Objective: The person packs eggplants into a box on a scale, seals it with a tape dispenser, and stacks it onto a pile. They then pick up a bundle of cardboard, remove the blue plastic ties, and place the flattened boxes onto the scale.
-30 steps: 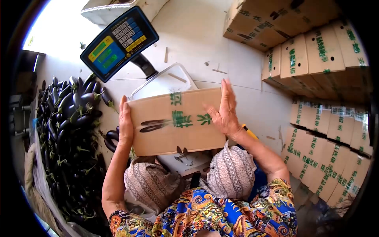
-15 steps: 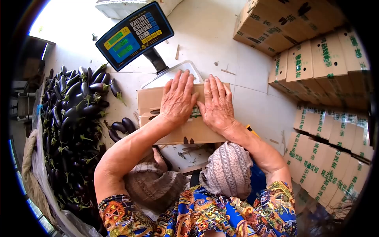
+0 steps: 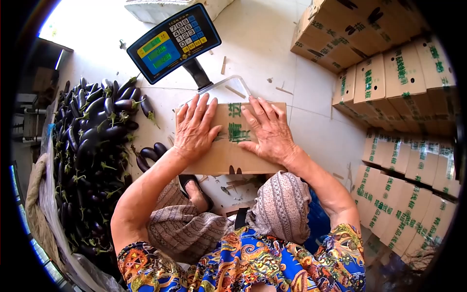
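A brown cardboard box (image 3: 214, 163) with green printing rests on the scale, its top flaps folded down. My left hand (image 3: 194, 127) lies on the left part of the lid, fingers spread toward the far edge. On the right part of the lid, my right hand (image 3: 270, 132) is spread flat as well, thumb pointing inward. Between the hands the green characters show. Behind the box stands the scale's display (image 3: 173, 43) with lit green readouts and a keypad; part of the scale's platform (image 3: 233, 86) sticks out past the box.
A big heap of eggplants (image 3: 92, 146) lies on the left, with a few loose eggplants (image 3: 151, 153) close to the box. Stacked cartons (image 3: 389, 87) line the right side, and more cartons (image 3: 399, 204) stand below them. Scraps litter the pale tiled floor (image 3: 316, 119).
My hands have moved apart over the lid, the left one sliding left, uncovering the green print between them. The readouts on the scale's display look different. The view has shifted slightly.
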A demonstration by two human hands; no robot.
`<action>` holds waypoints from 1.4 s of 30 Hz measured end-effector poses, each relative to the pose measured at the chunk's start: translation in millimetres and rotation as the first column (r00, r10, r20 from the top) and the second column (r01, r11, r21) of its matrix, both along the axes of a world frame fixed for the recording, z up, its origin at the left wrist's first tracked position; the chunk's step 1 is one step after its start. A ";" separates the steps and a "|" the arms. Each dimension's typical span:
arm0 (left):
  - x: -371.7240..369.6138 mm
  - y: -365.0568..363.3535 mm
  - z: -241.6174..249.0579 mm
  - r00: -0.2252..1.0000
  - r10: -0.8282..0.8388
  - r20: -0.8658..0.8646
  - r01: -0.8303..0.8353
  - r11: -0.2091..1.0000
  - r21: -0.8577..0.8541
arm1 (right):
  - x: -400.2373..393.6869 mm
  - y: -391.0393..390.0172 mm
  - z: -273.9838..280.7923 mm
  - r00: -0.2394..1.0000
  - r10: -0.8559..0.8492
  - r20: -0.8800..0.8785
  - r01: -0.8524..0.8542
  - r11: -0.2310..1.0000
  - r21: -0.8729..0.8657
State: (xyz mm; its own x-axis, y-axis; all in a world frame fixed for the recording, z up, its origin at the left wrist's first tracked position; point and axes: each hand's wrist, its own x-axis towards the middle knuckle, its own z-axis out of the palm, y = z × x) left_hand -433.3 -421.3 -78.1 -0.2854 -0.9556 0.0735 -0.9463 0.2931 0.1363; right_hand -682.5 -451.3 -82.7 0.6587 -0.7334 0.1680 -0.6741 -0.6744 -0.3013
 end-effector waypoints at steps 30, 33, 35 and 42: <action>-62.6 -74.2 -1.2 0.415 0.741 -0.528 0.094 0.542 0.835 | -182.2 29.4 -85.7 0.173 -0.984 0.031 -0.114 0.011 0.993; -100.2 -133.8 0.8 0.390 0.718 -0.577 0.269 0.510 0.817 | -239.8 -2.0 -81.1 0.133 -0.990 -0.050 0.132 -0.032 0.991; -128.7 -166.9 -6.6 0.266 0.749 -0.607 0.309 0.530 0.790 | -273.5 -22.5 -91.8 0.138 -0.989 -0.052 0.088 -0.041 0.995; -248.2 -218.9 -160.2 0.786 -0.056 -0.615 0.222 0.955 0.198 | -284.0 -77.5 -133.6 -0.169 -0.942 0.290 0.177 0.261 0.949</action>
